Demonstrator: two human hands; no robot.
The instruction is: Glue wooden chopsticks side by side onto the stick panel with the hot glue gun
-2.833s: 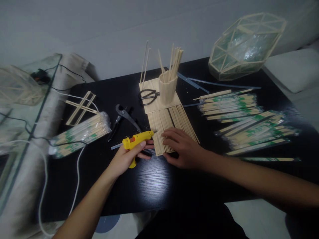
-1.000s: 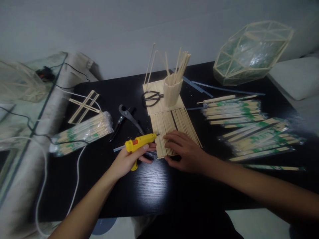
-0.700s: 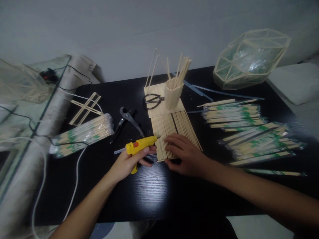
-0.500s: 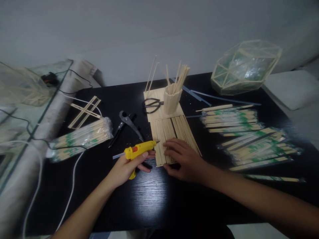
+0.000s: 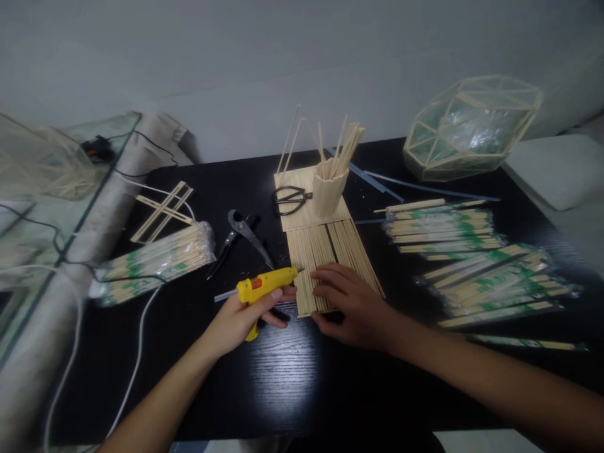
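Note:
My left hand [image 5: 245, 321] is closed around a yellow glue gun [image 5: 268, 281], its nozzle pointing right and a clear glue stick jutting from the rear. The nozzle tip hovers at the left edge of a flat panel of wooden sticks [image 5: 306, 251], laid side by side with a dark gap in it. My right hand [image 5: 352, 305] rests on the panel's near part, fingers apart and bent. Behind the panel lies a pale wooden board [image 5: 295, 217]. On that board stand a stick-walled cup [image 5: 328, 192] full of loose sticks and black-handled scissors [image 5: 290, 200].
Pliers [image 5: 245, 233] lie left of the panel. Plastic-wrapped chopstick packs [image 5: 155, 264] sit at the left, and more packs [image 5: 491, 277] spread over the right. A faceted, stick-framed form [image 5: 472, 129] stands at the back right. White and dark cords cross the left side.
The view has shifted very slightly, so everything sits a little further right. Both hands and the glue gun hold almost the same pose over the panel.

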